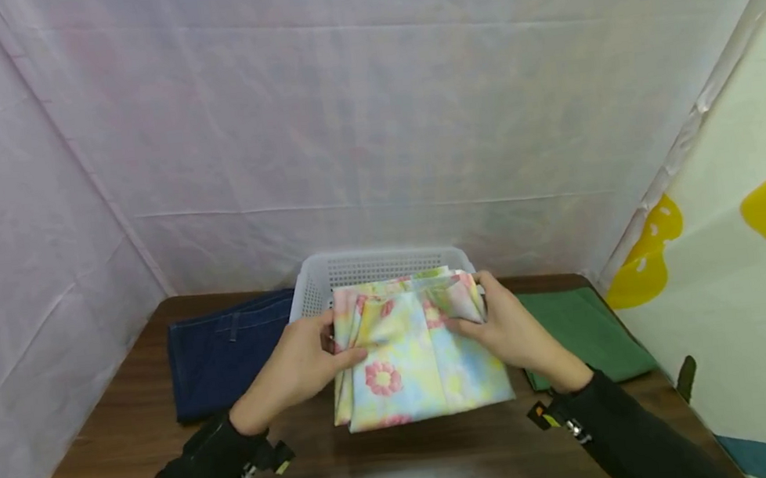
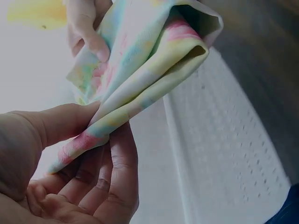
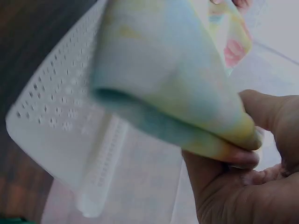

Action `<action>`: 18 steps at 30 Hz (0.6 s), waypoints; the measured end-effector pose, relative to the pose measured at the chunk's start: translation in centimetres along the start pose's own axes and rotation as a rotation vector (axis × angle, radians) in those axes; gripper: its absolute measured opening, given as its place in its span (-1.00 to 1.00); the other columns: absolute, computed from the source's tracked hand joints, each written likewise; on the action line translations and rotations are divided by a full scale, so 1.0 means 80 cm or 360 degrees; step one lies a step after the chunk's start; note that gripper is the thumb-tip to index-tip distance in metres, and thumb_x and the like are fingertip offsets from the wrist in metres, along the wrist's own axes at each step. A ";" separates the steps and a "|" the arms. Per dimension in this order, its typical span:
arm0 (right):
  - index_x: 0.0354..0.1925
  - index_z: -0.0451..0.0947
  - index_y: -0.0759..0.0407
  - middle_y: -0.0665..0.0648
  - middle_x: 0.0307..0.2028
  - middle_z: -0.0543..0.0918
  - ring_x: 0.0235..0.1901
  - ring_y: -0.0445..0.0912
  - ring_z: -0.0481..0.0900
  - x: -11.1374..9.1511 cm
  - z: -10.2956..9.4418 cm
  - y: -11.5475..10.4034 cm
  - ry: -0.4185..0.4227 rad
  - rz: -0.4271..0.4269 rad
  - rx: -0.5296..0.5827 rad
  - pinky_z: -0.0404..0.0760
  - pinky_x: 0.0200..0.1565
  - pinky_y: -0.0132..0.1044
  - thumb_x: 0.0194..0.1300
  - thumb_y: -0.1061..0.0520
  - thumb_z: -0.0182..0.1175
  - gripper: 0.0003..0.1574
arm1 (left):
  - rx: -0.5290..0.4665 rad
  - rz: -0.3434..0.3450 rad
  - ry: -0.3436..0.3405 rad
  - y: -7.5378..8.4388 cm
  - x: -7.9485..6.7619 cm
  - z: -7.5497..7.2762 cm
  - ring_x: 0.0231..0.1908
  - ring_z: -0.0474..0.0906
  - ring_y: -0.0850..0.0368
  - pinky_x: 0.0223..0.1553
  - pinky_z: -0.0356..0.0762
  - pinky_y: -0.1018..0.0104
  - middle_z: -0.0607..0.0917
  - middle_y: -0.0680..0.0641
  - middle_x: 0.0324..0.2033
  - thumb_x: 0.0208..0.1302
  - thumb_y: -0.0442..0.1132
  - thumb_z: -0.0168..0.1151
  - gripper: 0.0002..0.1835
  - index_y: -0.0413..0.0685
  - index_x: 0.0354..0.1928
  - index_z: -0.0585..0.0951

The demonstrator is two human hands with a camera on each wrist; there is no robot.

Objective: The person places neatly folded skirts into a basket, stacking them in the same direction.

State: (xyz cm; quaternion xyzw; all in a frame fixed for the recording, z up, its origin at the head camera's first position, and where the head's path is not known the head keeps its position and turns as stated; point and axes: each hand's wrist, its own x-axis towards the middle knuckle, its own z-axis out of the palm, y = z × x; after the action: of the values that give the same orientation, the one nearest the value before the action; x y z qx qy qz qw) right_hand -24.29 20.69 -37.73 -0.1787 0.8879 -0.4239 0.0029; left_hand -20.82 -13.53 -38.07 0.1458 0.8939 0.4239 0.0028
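Note:
A folded cloth [image 1: 404, 363] in pastel yellow, blue and pink with flowers hangs between my two hands. My left hand [image 1: 312, 361] pinches its left side, thumb on top and fingers beneath, as the left wrist view shows. On the opposite side my right hand [image 1: 507, 327] grips the edge between thumb and fingers. Several layers show at the fold [image 2: 154, 79]. Behind and partly under the cloth stands a white perforated plastic basket [image 1: 310, 287]; the cloth hides most of its inside and front.
Folded dark blue denim [image 1: 206, 366] lies left of the basket on the brown wooden table [image 1: 396, 474]. A folded green cloth [image 1: 585, 334] is on the right. Pale fabric walls [image 1: 371, 130] rise behind the table and at both sides.

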 end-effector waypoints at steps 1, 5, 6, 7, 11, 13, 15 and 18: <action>0.53 0.31 0.30 0.37 0.11 0.71 -0.17 0.00 0.78 0.009 -0.003 -0.002 -0.0004 0.0024 0.0002 0.81 -0.21 -0.16 0.68 -0.01 0.49 -0.21 | 0.0014 0.0014 0.0006 -0.001 0.008 -0.004 -0.23 0.82 0.18 -0.26 0.75 0.28 0.90 -0.08 -0.18 0.52 -0.09 0.66 -0.50 -0.18 0.33 0.76; 0.66 0.25 0.27 0.37 0.15 0.72 -0.10 0.05 0.81 0.045 -0.012 -0.005 -0.0008 0.0106 -0.0007 0.82 -0.15 -0.12 0.69 -0.08 0.46 -0.07 | 0.0002 0.0002 0.0009 -0.006 0.040 -0.019 -0.11 0.87 0.06 -0.16 0.82 0.21 0.91 -0.17 -0.04 0.57 -0.10 0.61 -0.46 -0.20 0.42 0.72; 0.69 0.25 0.26 0.36 0.16 0.73 -0.08 0.07 0.82 0.054 -0.012 -0.005 -0.0009 0.0114 -0.0007 0.83 -0.13 -0.12 0.69 -0.09 0.46 -0.06 | -0.0014 -0.0007 0.0006 -0.008 0.048 -0.022 -0.07 0.88 0.04 -0.14 0.84 0.21 0.91 -0.20 0.01 0.58 -0.11 0.60 -0.45 -0.20 0.45 0.71; 0.72 0.26 0.22 0.35 0.17 0.75 -0.06 0.07 0.83 0.062 -0.013 -0.004 -0.0008 0.0124 -0.0007 0.84 -0.11 -0.12 0.69 -0.10 0.46 -0.04 | -0.0027 -0.0019 0.0000 -0.010 0.055 -0.024 -0.06 0.88 0.01 -0.12 0.85 0.19 0.90 -0.22 0.04 0.59 -0.12 0.58 -0.44 -0.19 0.48 0.69; 0.67 0.46 0.14 0.31 0.14 0.83 -0.05 0.10 0.86 0.095 -0.016 0.002 0.0015 0.0112 -0.0004 0.86 -0.08 -0.11 0.67 -0.08 0.49 -0.17 | -0.0125 -0.0055 -0.0014 -0.015 0.087 -0.029 0.01 0.87 -0.08 -0.07 0.88 0.16 0.86 -0.31 0.15 0.63 -0.18 0.54 -0.44 -0.21 0.53 0.65; 0.62 0.54 0.11 0.29 0.11 0.85 -0.08 0.09 0.86 0.109 -0.018 0.006 0.0017 0.0136 0.0007 0.85 -0.10 -0.12 0.67 -0.08 0.50 -0.24 | -0.0158 -0.0082 -0.0003 -0.016 0.103 -0.030 0.04 0.87 -0.12 -0.04 0.87 0.17 0.84 -0.33 0.20 0.63 -0.18 0.54 -0.45 -0.21 0.52 0.66; 0.58 0.58 0.11 0.28 0.09 0.85 -0.10 0.05 0.84 0.121 -0.020 0.011 -0.0002 0.0189 0.0026 0.83 -0.11 -0.14 0.67 -0.08 0.49 -0.29 | -0.0185 -0.0105 -0.0007 -0.018 0.117 -0.030 0.08 0.85 -0.14 0.00 0.86 0.18 0.82 -0.35 0.24 0.62 -0.19 0.53 -0.45 -0.24 0.51 0.67; 0.63 0.52 0.09 0.27 0.12 0.80 -0.21 -0.03 0.73 0.135 -0.022 0.017 -0.0060 0.0283 0.0054 0.72 -0.20 -0.19 0.69 -0.10 0.47 -0.25 | -0.0176 -0.0123 -0.0004 -0.022 0.136 -0.029 0.06 0.85 -0.11 -0.02 0.82 0.24 0.84 -0.36 0.24 0.59 -0.20 0.55 -0.48 -0.27 0.45 0.71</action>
State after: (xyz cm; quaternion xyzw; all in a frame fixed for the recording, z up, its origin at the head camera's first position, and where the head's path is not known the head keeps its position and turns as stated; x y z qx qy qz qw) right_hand -35.08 19.37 -36.08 -0.1070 0.8928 -0.4335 0.0603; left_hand -32.02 -13.49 -36.59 0.1112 0.8741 0.4720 0.0282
